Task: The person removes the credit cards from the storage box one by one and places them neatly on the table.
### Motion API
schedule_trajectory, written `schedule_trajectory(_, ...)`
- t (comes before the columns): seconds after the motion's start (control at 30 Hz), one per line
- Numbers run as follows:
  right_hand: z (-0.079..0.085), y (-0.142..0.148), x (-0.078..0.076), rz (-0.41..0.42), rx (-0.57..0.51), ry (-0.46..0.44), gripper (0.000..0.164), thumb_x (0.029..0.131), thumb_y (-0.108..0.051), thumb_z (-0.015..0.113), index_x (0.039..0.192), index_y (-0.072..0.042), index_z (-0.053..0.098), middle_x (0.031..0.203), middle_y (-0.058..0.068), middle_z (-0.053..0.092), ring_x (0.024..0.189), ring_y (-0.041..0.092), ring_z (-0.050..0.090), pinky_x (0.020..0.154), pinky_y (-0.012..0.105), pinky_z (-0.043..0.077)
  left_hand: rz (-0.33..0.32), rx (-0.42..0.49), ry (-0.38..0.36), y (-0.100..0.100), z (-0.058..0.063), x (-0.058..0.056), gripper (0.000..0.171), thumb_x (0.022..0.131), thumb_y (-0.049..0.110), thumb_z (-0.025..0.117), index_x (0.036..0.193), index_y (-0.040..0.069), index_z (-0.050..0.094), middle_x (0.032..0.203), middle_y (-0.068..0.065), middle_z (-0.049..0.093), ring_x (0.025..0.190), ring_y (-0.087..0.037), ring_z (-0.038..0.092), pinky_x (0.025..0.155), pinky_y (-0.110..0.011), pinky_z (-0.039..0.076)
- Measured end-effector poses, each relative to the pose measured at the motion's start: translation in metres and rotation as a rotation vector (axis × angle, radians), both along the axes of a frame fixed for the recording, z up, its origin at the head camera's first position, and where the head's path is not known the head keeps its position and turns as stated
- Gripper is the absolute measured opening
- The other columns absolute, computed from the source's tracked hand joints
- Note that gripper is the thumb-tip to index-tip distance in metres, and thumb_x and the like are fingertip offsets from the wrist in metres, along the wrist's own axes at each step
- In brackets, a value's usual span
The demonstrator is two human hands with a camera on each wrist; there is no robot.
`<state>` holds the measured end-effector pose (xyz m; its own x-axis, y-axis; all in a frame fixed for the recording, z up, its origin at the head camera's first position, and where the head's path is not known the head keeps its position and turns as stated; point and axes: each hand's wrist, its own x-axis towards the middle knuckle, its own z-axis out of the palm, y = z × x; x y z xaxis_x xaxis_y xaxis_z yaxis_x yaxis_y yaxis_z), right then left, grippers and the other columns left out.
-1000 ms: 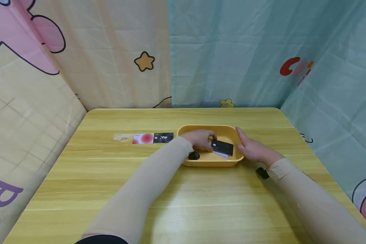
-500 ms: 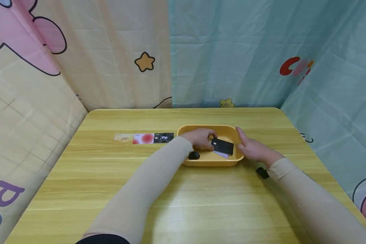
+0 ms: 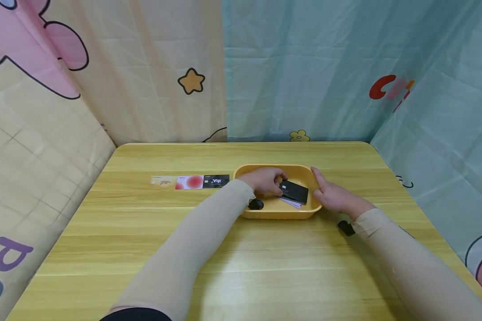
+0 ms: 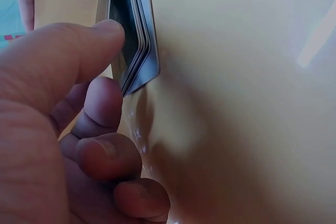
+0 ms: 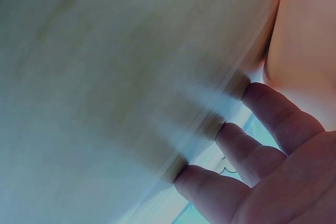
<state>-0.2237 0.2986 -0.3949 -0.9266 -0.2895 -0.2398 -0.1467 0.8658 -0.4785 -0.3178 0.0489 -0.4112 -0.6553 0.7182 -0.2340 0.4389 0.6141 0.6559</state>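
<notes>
In the head view, a stack of cards with a black card (image 3: 295,192) on top lies in a yellow plastic basket (image 3: 279,214). My left hand (image 3: 263,181) reaches into the basket and pinches the stack's left end. The left wrist view has the thumb (image 4: 100,38) against the dark card face and the card edges (image 4: 140,38) fanned slightly apart; the other fingers curl below. At the basket's right end, my right hand (image 3: 334,195) grips the rim with the thumb over it. Its other fingers (image 5: 210,187) reach down to the table outside.
Left of the basket, three cards lie in a row on the wooden table (image 3: 241,267): a cream card (image 3: 163,181), a white card with red circles (image 3: 189,182) and a black Vip card (image 3: 216,181). Printed curtains (image 3: 305,67) stand behind and at both sides.
The black card's left end has risen slightly and the stack has shifted a little in my left fingers. My right hand stays on the basket rim.
</notes>
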Motion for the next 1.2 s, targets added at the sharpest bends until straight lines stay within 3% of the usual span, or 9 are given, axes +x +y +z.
schedule_trajectory(0.3,0.0,0.0004,0.0015,-0.001,-0.006,0.002,0.079,0.104,-0.019,0.037,0.166,-0.001,-0.009,0.158,0.041,0.036,0.136,0.05,0.053,0.115,0.064,0.039,0.02,0.049,-0.051,0.0,0.0004,0.0001,0.052,0.094,0.017,0.078,0.141,0.015,0.057,0.086,0.002,0.06,0.066,-0.012,0.052,0.06,-0.027,0.043)
schedule_trajectory(1.2,0.0007,-0.001,0.0004,-0.011,-0.003,-0.019,0.08,0.105,-0.02,0.037,0.166,-0.003,-0.011,0.158,0.041,0.036,0.136,0.049,0.054,0.114,0.064,0.04,0.001,0.089,-0.023,0.0004,0.0027,0.0023,0.048,0.097,0.015,0.076,0.141,0.012,0.056,0.088,0.001,0.059,0.072,-0.013,0.051,0.065,-0.025,0.042)
